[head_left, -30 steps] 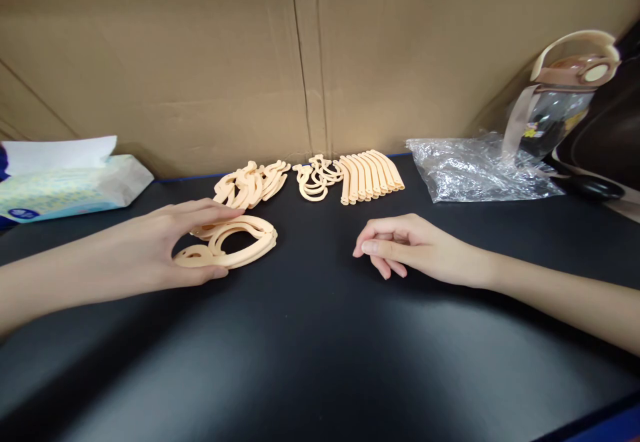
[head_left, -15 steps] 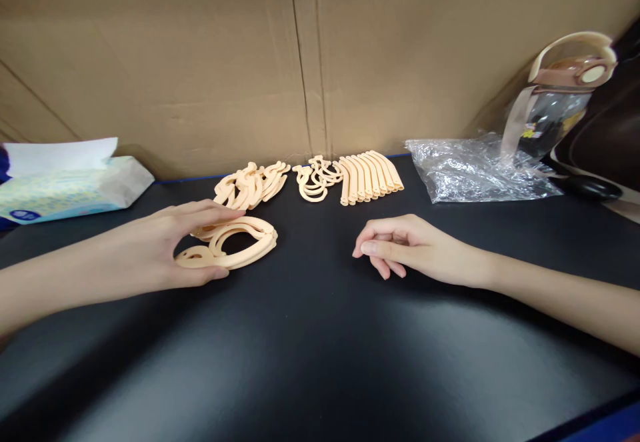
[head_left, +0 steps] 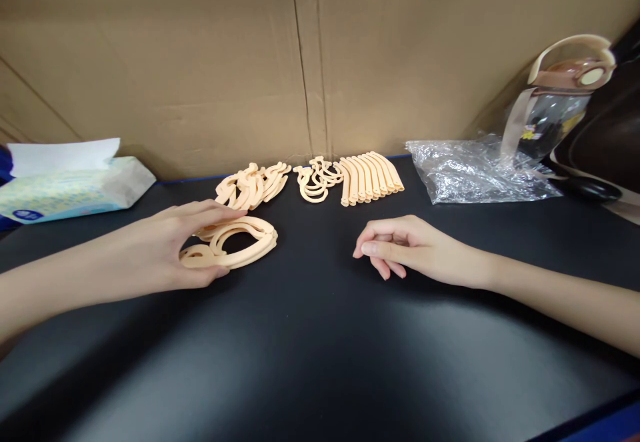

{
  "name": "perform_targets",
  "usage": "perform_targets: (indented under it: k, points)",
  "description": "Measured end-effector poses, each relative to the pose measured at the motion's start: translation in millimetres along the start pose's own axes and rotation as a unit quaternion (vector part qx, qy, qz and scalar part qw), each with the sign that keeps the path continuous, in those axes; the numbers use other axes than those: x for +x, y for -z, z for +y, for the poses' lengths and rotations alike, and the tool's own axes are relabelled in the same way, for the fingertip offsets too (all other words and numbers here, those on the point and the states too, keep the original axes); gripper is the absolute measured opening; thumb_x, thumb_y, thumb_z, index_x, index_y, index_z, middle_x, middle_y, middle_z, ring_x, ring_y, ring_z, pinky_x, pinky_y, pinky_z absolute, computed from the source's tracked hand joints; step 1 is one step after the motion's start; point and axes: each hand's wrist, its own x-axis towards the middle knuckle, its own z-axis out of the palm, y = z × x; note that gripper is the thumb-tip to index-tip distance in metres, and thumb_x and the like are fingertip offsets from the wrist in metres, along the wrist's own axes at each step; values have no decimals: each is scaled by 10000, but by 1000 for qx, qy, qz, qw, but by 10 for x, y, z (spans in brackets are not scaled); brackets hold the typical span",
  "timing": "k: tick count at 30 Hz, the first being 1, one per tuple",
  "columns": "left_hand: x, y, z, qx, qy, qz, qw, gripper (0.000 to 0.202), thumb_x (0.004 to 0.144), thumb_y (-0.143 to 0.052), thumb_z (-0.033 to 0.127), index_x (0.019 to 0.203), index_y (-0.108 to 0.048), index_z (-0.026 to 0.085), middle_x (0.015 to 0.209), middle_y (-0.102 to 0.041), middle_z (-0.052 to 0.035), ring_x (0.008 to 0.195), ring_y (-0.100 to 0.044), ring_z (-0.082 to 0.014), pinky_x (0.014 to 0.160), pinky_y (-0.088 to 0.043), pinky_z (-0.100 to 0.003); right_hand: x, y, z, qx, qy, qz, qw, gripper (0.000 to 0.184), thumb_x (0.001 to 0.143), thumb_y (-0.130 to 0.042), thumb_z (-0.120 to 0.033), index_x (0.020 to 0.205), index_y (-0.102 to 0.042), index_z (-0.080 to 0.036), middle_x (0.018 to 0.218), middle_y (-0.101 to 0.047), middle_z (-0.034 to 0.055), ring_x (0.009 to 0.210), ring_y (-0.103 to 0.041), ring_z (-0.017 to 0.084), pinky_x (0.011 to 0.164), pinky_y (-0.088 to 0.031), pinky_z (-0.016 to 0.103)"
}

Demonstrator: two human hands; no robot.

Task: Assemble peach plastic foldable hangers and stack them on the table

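My left hand (head_left: pixel 175 245) curves around a small stack of beige plastic folding hangers (head_left: pixel 250 252) on the black table. Its thumb lies along the near side and its fingers along the far side, hiding the left end of the stack. Resting on the table to the right, my right hand (head_left: pixel 395 245) has loosely curled fingers and holds nothing. Behind the stack lies a heap of beige curved hanger parts (head_left: pixel 253 185). Beside that are several loose hanger hooks (head_left: pixel 317 179), then a neat row of curved hanger arms (head_left: pixel 371 177).
A tissue pack (head_left: pixel 75 185) sits at the far left. At the back right, a crumpled clear plastic bag (head_left: pixel 480 172) lies before a water bottle (head_left: pixel 560 112) with a strap. Near the bottle is a black rounded object (head_left: pixel 593 189). Cardboard (head_left: pixel 200 62) stands along the back edge.
My left hand has shifted very slightly to the right around the stack. My right hand and the piles of parts look the same.
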Motion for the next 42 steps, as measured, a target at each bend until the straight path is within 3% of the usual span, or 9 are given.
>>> perform_targets:
  k: [2,4,12,22,42]
  points:
    - [3,-31,-67,-6,-15,-37,999,809,666,-534,580,1410,-547,260,1433,-565,-1,1261,-574,-285,1093,-430,-352,-3,-3,-2,-1,1,1,1000,233,983,-567,-358,917,-663,-157,616,-594,-47,510,-471,60,520,-370,201]
    - [10,-44,-103,0,-17,-38,999,794,689,-524,563,1420,-529,250,1441,-552,-16,1261,-567,-301,1107,-407,-380,-6,-2,-2,-2,1,1,1000,233,981,-568,-360,917,-662,-156,618,-594,-46,512,-470,62,521,-370,203]
    - [8,13,-39,18,-63,-29,997,705,743,-508,429,1417,-515,223,1369,-595,-24,1167,-600,-279,1038,-413,-337,-15,7,-5,-8,-1,1,1000,244,981,-568,-377,918,-663,-161,626,-595,-38,515,-472,71,525,-366,217]
    - [9,8,-52,34,-78,-25,996,697,765,-522,443,1432,-495,241,1299,-624,-11,1065,-626,-249,889,-444,-284,-8,1,-15,-4,-2,-1,1000,245,979,-569,-373,912,-662,-157,622,-592,-40,515,-469,72,522,-364,215]
    - [5,-9,-102,25,-83,-24,996,715,802,-549,514,1470,-452,278,1366,-584,-13,1154,-591,-280,984,-413,-312,-16,16,5,2,-2,-3,1000,257,985,-568,-390,913,-661,-161,627,-594,-44,522,-470,65,522,-361,206]
